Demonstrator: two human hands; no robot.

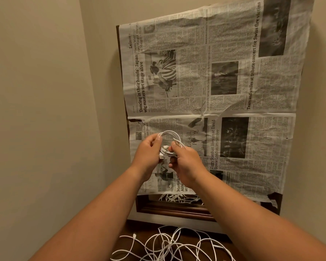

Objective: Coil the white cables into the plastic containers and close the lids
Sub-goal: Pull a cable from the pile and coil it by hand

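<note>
Gripping a white coil (170,136) on both sides: left hand (149,150) pinching its left edge, right hand (186,161) curled round its near right. Held up before newspaper (233,87) on the far wall. Nearer, below the arms, loose cables (169,245) tangled on a dark tabletop (139,230).

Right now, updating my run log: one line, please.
phase: coiling | left hand: grips white cable coil | right hand: pinches coil | loose cables: tangled below
</note>
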